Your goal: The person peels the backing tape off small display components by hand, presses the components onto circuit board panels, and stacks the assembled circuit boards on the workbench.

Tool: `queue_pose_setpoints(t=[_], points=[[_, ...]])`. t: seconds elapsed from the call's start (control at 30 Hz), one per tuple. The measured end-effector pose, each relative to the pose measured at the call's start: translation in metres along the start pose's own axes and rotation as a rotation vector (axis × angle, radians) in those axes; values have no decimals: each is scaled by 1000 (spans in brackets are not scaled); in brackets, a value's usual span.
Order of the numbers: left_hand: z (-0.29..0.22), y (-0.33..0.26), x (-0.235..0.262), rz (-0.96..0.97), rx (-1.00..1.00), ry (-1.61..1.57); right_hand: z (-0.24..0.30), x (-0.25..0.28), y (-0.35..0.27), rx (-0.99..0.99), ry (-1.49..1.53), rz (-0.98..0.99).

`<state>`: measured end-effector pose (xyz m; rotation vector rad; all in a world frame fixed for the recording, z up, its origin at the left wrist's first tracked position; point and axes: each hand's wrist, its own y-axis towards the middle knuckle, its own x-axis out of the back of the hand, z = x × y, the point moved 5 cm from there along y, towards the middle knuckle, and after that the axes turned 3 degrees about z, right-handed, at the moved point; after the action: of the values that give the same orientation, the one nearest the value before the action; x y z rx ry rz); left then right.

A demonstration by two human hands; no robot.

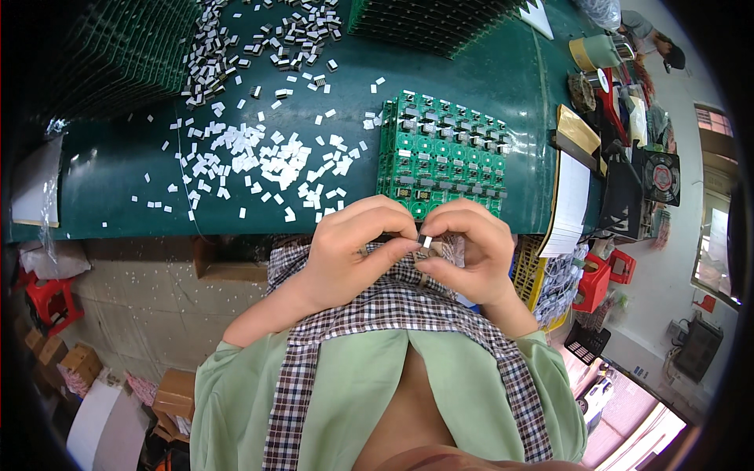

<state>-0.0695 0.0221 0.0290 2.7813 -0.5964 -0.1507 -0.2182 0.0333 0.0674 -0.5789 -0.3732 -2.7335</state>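
Just past the table's front edge, my left hand (355, 245) and my right hand (473, 242) meet with fingers pinched together. Between the fingertips is a small black component with a white face (425, 240), resembling the pieces piled on the table. Both hands are closed on it, and the fingers cover part of it. Right behind them lies a stack of green circuit boards (403, 163) fitted with rows of small parts. Many small white rectangular pieces (284, 160) are scattered to the left of the boards.
Farther back on the green table (345, 102) is a pile of small black-and-white components (290, 43). Tall stacks of green boards (129, 55) stand at the far left and far middle (428, 23). Paper sheets (567, 196) and a black fan (661, 177) are at right.
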Motion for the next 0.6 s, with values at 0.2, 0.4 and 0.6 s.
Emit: queue_pose_setpoints(t=[0.2,0.4,0.6], points=[[-1,-3,-6,45,-93,-16,-21,-9,-2,-205,440,243],[4,1,-4,-93,94,-158,4,5,-7,46,-168,-84],[4,1,-4,-89,-77,123,5,3,-9,106,-314,-138]])
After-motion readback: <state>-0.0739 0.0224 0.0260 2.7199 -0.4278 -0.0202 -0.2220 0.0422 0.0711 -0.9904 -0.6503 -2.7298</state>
